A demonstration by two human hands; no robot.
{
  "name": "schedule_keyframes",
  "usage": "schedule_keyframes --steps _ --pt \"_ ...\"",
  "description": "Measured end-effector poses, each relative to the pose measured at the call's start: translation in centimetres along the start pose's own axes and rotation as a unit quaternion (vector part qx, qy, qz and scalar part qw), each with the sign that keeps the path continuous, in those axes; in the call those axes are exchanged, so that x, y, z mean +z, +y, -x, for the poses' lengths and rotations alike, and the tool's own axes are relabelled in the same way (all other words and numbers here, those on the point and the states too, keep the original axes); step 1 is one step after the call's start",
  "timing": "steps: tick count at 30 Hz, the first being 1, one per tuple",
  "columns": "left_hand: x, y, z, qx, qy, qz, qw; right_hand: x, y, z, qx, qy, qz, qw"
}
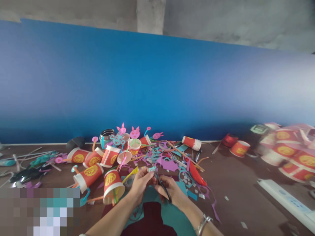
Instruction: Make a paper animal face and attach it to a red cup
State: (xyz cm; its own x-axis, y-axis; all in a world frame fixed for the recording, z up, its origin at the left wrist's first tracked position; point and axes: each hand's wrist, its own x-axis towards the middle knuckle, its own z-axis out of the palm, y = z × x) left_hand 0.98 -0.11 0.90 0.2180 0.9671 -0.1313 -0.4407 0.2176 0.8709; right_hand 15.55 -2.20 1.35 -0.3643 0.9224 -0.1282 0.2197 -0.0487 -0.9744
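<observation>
My left hand (pixel 141 182) pinches a small teal paper cutout (pixel 152 169) near the middle of the brown table. My right hand (pixel 171 191) grips black-handled scissors (pixel 164 188), their blades pointing up at the cutout. Both hands hover over a teal paper sheet (pixel 177 219) and a dark red sheet (pixel 152 216) at the near edge. Just left of my left hand lies a tipped red paper cup (pixel 112 186) with a gold emblem and straws in it.
Several red cups (pixel 91 173) with paper animal heads on straws lie at left and centre. Purple and teal paper scraps (pixel 169 162) and red-handled scissors (pixel 197 175) sit behind my hands. More red cups (pixel 287 150) pile at right, above a white power strip (pixel 285 200). A blue wall stands behind.
</observation>
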Motion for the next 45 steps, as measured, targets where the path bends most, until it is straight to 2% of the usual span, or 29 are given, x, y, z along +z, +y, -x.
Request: schedule_keyframes --steps 17,45 --pt "0.0 0.2 0.0 0.013 0.032 -0.016 0.999 -0.1 -0.5 0.2 0.019 0.000 0.000 1.000" --pt "-0.1 0.0 -0.1 -0.001 0.016 0.017 1.000 -0.3 -0.5 0.2 0.008 -0.004 -0.017 1.000"
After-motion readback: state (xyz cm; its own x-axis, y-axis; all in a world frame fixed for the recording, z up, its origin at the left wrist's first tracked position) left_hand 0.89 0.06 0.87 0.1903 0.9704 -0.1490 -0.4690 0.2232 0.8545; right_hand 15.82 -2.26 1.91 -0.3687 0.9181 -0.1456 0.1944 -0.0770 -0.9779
